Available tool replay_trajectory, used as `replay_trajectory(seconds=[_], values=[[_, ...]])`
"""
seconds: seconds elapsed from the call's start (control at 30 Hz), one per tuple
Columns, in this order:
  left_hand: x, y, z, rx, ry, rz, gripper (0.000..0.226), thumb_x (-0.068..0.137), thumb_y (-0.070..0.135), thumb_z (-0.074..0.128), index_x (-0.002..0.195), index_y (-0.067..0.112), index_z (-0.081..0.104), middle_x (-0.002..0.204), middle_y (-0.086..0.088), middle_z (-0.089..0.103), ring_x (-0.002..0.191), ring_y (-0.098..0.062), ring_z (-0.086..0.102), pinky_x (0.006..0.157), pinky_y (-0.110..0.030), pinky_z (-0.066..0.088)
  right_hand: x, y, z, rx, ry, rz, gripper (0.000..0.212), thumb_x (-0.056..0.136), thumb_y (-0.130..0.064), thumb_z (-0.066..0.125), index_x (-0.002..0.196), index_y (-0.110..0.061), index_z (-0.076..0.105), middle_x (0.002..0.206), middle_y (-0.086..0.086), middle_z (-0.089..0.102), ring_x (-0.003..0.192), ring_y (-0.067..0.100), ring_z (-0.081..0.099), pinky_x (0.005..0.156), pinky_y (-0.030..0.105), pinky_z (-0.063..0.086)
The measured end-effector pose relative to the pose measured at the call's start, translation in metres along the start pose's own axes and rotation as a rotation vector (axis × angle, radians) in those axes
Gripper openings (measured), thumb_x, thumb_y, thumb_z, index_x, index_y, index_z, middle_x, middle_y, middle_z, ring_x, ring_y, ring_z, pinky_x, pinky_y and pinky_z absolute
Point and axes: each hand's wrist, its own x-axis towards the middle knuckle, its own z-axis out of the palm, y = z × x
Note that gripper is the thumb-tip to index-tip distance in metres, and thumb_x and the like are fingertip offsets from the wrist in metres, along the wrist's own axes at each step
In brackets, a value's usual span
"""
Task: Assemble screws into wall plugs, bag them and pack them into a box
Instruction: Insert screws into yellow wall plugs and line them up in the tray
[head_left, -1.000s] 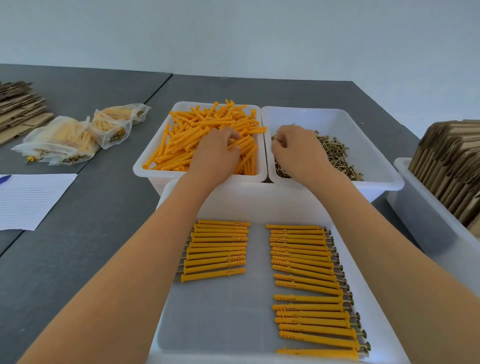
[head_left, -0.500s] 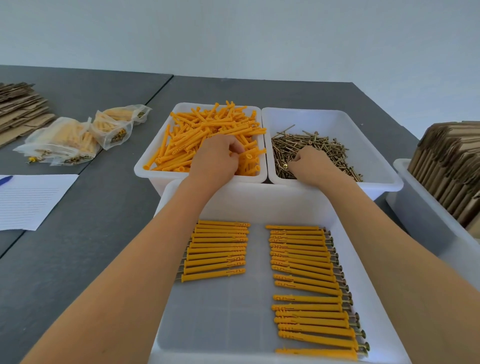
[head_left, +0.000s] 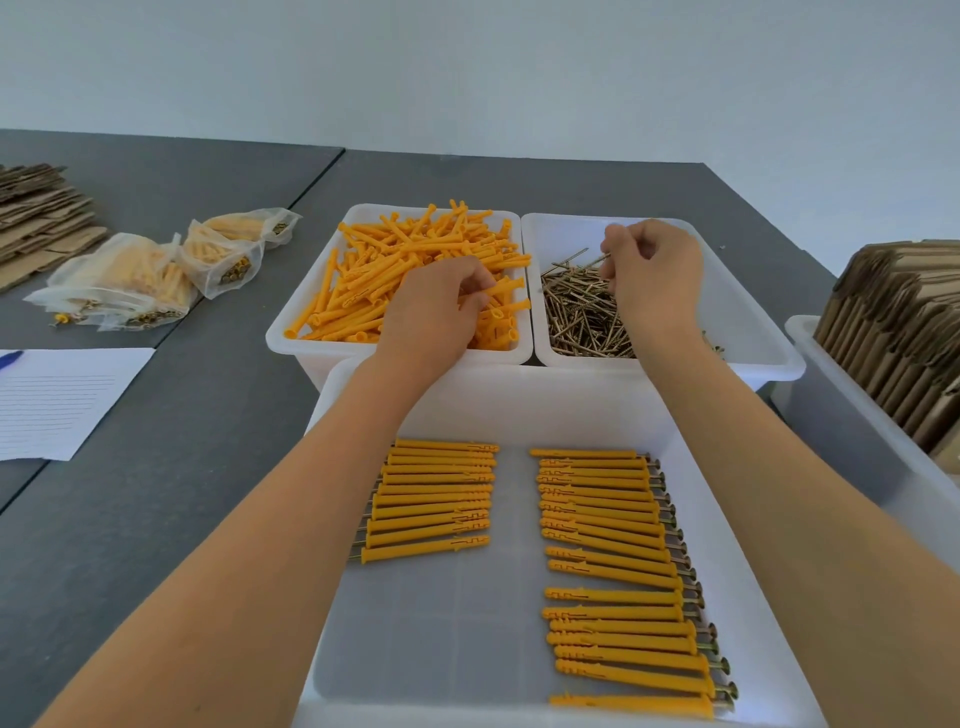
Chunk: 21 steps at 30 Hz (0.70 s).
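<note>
Hands at smooth white plastic tubs.
Left hand (head_left: 434, 306) gripped ribbed orange wall plugs (head_left: 415, 249); right hand (head_left: 652, 270) pinched a thin brass-coloured screw (head_left: 597, 261).

Both bare forearms extended forward, roughly parallel. The left hand (head_left: 434, 306) lay knuckles-up with its fingers curled downward, their tips out of sight. The right hand (head_left: 652, 273) was raised slightly higher, its back toward the camera, fingers bent and thumb and fingertips pinched on a screw (head_left: 589, 263).
</note>
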Motion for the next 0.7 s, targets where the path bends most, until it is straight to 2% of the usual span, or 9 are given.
replay_trajectory(seconds=[0.13,0.7], values=[[0.0006,0.0003,0.0009,-0.003,-0.01,0.037,0.013,0.092,0.017,0.064,0.097,0.029,0.067,0.084,0.019,0.06,0.083,-0.005,0.058,0.069,-0.011,0.039,-0.0016,-0.0096,-0.0006,0.204,0.006,0.084,0.026,0.099,-0.021,0.054,0.077,-0.011,0.064,0.059,-0.001,0.06,0.046,0.006,0.048,0.054,0.02,0.043],[0.0015,-0.0017,0.0022,0.007,-0.013,0.039,0.012,0.092,0.019,0.065,0.1,0.028,0.069,0.085,0.017,0.062,0.083,-0.004,0.059,0.068,-0.011,0.039,-0.0045,-0.013,0.0002,0.196,0.006,0.128,0.028,0.1,-0.022,0.054,0.076,-0.012,0.065,0.059,-0.002,0.06,0.044,0.003,0.047,0.055,0.019,0.044]])
